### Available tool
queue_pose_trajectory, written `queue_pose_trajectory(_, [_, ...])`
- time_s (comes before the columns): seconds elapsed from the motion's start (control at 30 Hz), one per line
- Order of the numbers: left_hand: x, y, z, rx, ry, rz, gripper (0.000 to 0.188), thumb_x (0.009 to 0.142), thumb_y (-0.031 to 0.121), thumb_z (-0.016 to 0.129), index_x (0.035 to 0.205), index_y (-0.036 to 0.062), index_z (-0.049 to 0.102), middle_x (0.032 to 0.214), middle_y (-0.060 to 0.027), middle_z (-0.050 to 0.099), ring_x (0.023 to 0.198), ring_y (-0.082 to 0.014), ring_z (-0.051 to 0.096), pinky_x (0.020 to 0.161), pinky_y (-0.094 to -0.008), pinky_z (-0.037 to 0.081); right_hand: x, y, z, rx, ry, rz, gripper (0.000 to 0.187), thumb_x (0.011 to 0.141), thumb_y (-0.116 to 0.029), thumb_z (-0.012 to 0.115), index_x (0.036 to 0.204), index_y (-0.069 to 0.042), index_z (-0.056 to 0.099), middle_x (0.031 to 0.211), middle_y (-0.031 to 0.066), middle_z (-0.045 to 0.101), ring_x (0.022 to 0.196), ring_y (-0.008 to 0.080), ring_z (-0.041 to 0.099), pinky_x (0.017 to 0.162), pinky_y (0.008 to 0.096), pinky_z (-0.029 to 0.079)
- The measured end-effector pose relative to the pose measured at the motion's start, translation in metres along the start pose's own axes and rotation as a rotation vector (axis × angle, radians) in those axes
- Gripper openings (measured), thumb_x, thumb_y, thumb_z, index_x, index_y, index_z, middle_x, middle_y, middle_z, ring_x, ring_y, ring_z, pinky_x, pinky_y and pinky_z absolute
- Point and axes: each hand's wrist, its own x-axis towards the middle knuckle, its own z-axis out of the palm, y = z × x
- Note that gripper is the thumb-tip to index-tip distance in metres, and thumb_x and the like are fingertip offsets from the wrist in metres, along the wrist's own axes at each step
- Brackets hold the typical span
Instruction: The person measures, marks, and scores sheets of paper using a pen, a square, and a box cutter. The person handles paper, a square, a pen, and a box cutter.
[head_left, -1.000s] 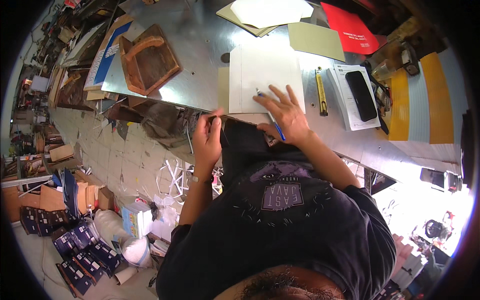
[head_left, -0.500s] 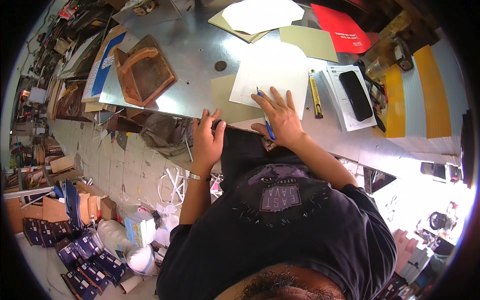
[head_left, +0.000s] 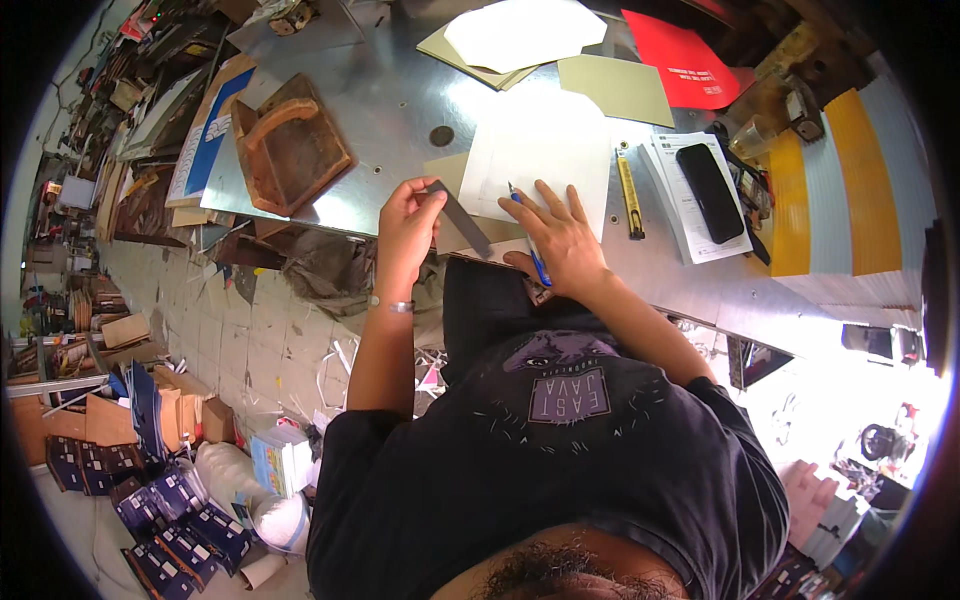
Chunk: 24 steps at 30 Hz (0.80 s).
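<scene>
Pinched in my left hand (head_left: 408,225), raised over the bench's near edge, is a dark grey flat strip (head_left: 466,222). It slants down toward the right, its lower end close to the edge of the paper. My right hand (head_left: 562,240) rests on a white sheet (head_left: 550,135) with its fingers spread. Under these fingers runs a blue pen (head_left: 540,262), its tip showing past the index finger; whether it is gripped is not clear. Greyish-green board (head_left: 447,168) shows under the sheet's left side. A yellow cutter knife (head_left: 630,195) lies right of the sheet.
The metal bench (head_left: 385,120) holds a brown wooden box with a handle (head_left: 290,150) at left. Farther right are a black phone (head_left: 711,192) on papers, a red folder (head_left: 680,65) and stacked yellow and white sheets (head_left: 855,180). More white sheets (head_left: 520,35) lie at the back.
My left hand has risen from the bench edge and now holds up the dark grey strip, which was not distinguishable before. My right hand stays on the sheet with the pen beneath its fingers.
</scene>
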Motion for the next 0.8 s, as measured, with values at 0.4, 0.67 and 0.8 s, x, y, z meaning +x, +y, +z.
queue_pose_trajectory(0.4, [0.04, -0.014, 0.01, 0.517, 0.035, 0.181, 0.035, 0.097, 0.022, 0.085, 0.124, 0.0008, 0.075, 0.09, -0.0085, 0.08, 0.078, -0.0168, 0.074, 0.072, -0.0332, 0.057, 0.0, 0.0, -0.001, -0.02, 0.005, -0.007, 0.081, 0.1, -0.054, 0.075, 0.167, -0.021, 0.046, 0.166, 0.0123, 0.057, 0.16, 0.0417, 0.041, 0.132, 0.0676, 0.026])
queue_pose_trajectory(0.67, [0.038, -0.011, 0.014, 0.577, 0.094, 0.164, 0.04, 0.094, 0.029, 0.088, 0.122, 0.0032, 0.074, 0.099, -0.0109, 0.08, 0.087, -0.025, 0.077, 0.078, -0.0387, 0.059, -0.001, 0.0, -0.002, -0.002, 0.01, 0.001, 0.079, 0.1, -0.053, 0.075, 0.166, -0.021, 0.048, 0.166, 0.0114, 0.057, 0.161, 0.0407, 0.041, 0.132, 0.0673, 0.025])
queue_pose_trajectory(0.8, [0.027, -0.016, 0.015, 0.773, 0.133, 0.457, 0.049, 0.091, 0.034, 0.09, 0.129, 0.0076, 0.073, 0.128, -0.0151, 0.075, 0.111, -0.0311, 0.073, 0.094, -0.043, 0.058, 0.0, 0.001, 0.0, 0.008, 0.021, -0.009, 0.079, 0.099, -0.053, 0.076, 0.166, -0.021, 0.048, 0.165, 0.0126, 0.058, 0.16, 0.0422, 0.043, 0.132, 0.0678, 0.026])
